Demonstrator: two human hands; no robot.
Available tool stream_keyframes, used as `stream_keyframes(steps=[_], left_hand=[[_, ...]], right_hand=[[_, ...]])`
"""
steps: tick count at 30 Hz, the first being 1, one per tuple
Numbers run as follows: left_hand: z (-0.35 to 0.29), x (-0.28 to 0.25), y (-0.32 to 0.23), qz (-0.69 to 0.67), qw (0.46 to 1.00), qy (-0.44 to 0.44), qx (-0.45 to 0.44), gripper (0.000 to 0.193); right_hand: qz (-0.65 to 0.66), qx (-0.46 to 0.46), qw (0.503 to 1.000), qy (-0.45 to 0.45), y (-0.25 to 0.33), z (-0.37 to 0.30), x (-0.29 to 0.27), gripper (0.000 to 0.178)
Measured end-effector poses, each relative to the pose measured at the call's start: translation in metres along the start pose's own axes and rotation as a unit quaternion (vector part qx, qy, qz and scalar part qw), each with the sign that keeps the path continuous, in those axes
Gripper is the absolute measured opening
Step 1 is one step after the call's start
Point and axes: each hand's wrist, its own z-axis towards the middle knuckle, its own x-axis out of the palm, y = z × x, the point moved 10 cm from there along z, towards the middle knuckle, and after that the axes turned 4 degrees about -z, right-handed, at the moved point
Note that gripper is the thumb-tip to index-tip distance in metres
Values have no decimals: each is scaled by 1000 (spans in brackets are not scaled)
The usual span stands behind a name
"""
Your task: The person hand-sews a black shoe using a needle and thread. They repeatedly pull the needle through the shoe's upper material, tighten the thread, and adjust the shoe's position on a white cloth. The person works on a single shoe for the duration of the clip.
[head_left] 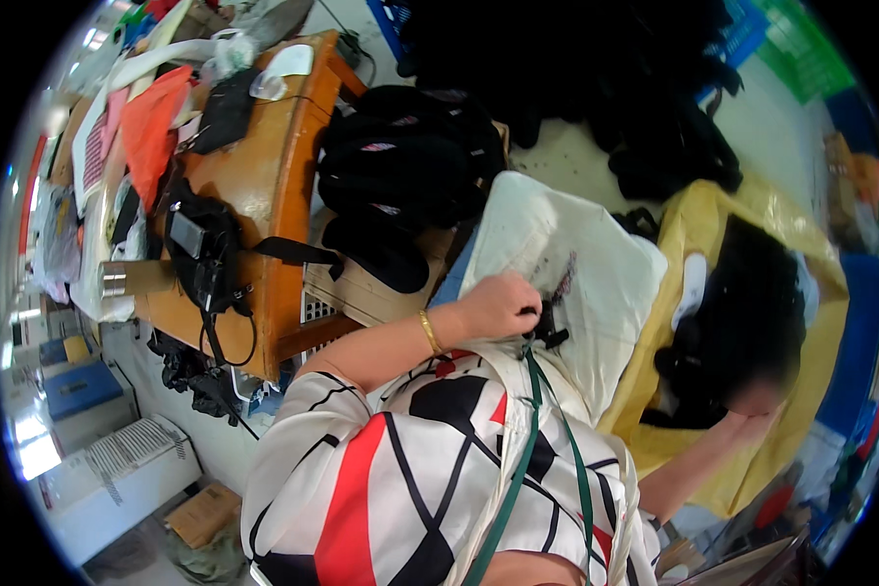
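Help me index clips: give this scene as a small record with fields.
Left hand: curled on a small black thing, over the white cloth
Left wrist: gold bracelet
Right hand: blurred, at black items in the yellow bag; grip unclear
Table, to the left: orange cloth, black bag

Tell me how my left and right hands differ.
Your left hand is curled, a small dark thing at its fingers, over the white cloth; your right hand reaches into the yellow bag.
The left hand is fairly sharp; the right hand is blurred.
A gold bracelet circles the left hand's wrist; none shows at the right hand's.
Neither wears a glove.
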Motion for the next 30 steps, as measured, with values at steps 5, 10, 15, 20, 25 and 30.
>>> stream_keyframes(steps=[5,10,15,20,25,30], left_hand=[[6,3,5,-48,996,-8,-74,13],[2,1,-4,-270,951,-16,-151,12],[-4,-61,-25,-122,986,-89,-66,13],[-1,-214,34,289,899,-266,-195,34],[-5,-229,134,240,913,-200,-262,55],[9,-229,175,142,933,-140,-300,50]], right_hand=[[-209,-43,976,51,-57,-92,69,10],[-402,146,799,423,-192,-215,107,17],[-498,-1,666,556,-194,-268,172,7],[-496,119,748,424,-216,-222,115,11],[-464,152,787,378,-213,-217,131,17],[-358,229,816,391,-224,-222,130,14]])
